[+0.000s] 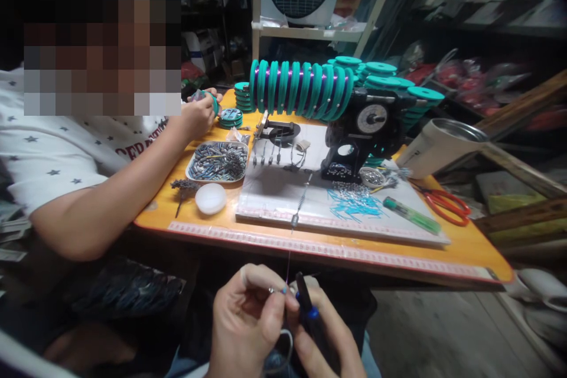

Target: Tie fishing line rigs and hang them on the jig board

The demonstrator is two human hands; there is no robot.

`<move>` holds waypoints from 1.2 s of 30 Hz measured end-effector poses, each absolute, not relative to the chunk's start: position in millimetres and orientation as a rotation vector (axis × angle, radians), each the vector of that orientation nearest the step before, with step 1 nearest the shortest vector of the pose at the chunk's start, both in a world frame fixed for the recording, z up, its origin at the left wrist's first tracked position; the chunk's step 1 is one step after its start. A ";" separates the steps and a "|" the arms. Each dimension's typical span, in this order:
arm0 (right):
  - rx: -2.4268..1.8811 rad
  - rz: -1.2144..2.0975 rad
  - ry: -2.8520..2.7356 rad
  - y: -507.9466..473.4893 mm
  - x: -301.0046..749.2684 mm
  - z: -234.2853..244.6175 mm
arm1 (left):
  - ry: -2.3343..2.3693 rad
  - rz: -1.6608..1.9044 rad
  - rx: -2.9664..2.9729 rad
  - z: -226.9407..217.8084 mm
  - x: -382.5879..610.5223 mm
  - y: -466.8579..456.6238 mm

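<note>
My left hand (252,313) is closed in a pinch near the table's front edge, holding a thin fishing line with a small blue bead (284,290) and a tiny metal piece at the fingertips. Close beside it, my right hand (325,328) is wrapped round a slim dark tool with a blue band (313,313); its working end is hard to make out. From my fingers the purplish line (289,263) runs up over the table edge toward a grey weight with a spring-like wire (295,220) on the white board. A pale loop (290,339) hangs below my fingertips.
On the white board (270,201) stands a black winder (345,147) carrying teal spools (301,88). Around it are a tray of small metal parts (217,160), a white bowl (210,198), blue pieces (354,205), a green tube (411,215) and red-handled scissors (447,207). A co-worker's arm (146,171) reaches in at left.
</note>
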State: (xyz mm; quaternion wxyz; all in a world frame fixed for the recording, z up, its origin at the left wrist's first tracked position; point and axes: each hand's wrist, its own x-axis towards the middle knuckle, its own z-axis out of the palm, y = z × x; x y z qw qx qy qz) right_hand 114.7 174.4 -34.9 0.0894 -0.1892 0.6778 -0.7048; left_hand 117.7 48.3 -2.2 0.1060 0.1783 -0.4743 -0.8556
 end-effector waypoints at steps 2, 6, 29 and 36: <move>-0.738 -1.976 2.136 180.5 109.6 -35.3 | -1.437 -2.567 0.438 -2.8 117.8 45.5; -0.880 -1.794 2.328 188.1 104.6 -38.7 | -1.444 -2.556 0.385 -8.1 117.8 40.8; -0.781 -1.794 2.630 183.0 107.3 -49.6 | -1.791 -2.033 0.112 -7.6 111.3 29.5; -1.015 -2.059 2.450 178.9 87.6 -6.7 | -2.002 -1.376 -0.220 -10.7 113.3 16.2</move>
